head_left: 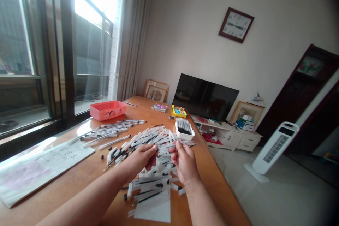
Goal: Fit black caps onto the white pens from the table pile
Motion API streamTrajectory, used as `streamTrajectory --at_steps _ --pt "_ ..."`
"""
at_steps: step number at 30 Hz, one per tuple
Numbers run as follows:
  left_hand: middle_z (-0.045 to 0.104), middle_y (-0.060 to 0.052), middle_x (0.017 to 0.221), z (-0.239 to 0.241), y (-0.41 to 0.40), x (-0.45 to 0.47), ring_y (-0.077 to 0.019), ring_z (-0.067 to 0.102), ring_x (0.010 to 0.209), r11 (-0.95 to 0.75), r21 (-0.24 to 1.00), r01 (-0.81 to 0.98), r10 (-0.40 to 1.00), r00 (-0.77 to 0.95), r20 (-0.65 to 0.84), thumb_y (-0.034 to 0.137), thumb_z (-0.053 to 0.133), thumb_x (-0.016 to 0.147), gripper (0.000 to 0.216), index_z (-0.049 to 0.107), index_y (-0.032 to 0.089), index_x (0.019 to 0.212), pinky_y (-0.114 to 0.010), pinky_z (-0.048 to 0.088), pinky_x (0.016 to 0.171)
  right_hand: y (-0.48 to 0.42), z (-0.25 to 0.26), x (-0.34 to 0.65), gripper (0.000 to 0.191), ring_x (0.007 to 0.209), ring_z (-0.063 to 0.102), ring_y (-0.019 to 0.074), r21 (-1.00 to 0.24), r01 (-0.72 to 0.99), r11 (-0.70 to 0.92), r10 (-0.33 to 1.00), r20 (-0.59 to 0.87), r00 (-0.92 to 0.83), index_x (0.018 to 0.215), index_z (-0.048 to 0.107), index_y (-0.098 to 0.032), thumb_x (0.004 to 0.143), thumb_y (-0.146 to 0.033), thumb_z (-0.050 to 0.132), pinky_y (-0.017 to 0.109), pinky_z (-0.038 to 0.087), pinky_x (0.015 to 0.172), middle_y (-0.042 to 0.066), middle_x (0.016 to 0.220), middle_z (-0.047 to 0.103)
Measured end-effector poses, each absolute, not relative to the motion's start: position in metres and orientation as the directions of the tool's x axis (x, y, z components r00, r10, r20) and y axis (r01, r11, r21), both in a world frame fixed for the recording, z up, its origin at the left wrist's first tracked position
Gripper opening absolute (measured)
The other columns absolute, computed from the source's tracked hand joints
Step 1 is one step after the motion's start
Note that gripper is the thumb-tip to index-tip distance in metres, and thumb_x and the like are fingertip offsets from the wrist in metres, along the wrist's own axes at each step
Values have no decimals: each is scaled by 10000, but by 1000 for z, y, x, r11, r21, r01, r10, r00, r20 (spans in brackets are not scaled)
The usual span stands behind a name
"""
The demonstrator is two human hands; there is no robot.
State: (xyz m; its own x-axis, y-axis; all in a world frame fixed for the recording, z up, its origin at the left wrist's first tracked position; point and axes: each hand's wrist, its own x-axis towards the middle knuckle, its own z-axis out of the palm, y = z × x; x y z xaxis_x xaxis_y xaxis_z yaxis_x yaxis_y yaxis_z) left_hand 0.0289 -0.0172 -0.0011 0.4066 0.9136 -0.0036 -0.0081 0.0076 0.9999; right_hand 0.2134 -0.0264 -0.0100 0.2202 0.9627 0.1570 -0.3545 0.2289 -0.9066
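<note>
My left hand (148, 155) hovers over a heap of pen parts, thumb pressed against the curled fingers; what it pinches, if anything, is hidden. Close by on the right, my right hand (184, 159) is closed too, thumb against forefinger, and I cannot make out what is in it. Clear pen barrels (155, 136), thin black refills (147, 198) and small black caps (125, 196) lie loose beneath and around both hands. Beyond the right hand stands a white box (185, 136) packed with pens, black ends towards me. A sheet of white paper (156, 212) lies under the nearest parts.
Farther left on the wooden table (111, 180) are a red plastic basket (108, 110), a row of pens (113, 129) and a large paper pad (45, 169). A yellow box (179, 111) and a colourful booklet (159, 107) sit at the far end. A tower fan (275, 148) stands right.
</note>
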Motion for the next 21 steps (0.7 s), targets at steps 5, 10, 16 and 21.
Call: streamTrajectory --at_steps 5,10,16,21 --pt "641 -25 705 0 -18 28 -132 542 557 9 999 -32 922 387 4 696 590 864 521 570 180 800 -267 397 550 -27 -10 213 421 510 483 91 -908 -351 230 959 152 238 914 694 -167 818 -571 770 207 359 441 37 732 686" --pt "607 -8 649 -2 -17 29 -125 509 531 23 999 -35 917 399 -7 676 581 881 502 552 185 781 -262 371 532 -27 -10 212 417 508 486 85 -903 -360 234 962 162 219 910 693 -166 823 -567 770 200 361 444 35 722 684" --pt "651 -25 753 -1 -17 28 -123 544 574 4 998 -60 920 392 20 658 634 857 486 576 176 835 -265 406 570 -26 -11 212 419 501 487 82 -903 -351 246 957 168 238 910 694 -168 830 -574 761 197 364 443 35 717 684" --pt "605 -10 629 -2 -17 28 -124 499 526 40 999 -11 915 402 -32 705 548 885 535 565 180 788 -259 358 531 -26 -11 212 420 505 491 88 -904 -353 243 959 168 229 907 694 -168 823 -573 766 201 364 444 36 718 686"
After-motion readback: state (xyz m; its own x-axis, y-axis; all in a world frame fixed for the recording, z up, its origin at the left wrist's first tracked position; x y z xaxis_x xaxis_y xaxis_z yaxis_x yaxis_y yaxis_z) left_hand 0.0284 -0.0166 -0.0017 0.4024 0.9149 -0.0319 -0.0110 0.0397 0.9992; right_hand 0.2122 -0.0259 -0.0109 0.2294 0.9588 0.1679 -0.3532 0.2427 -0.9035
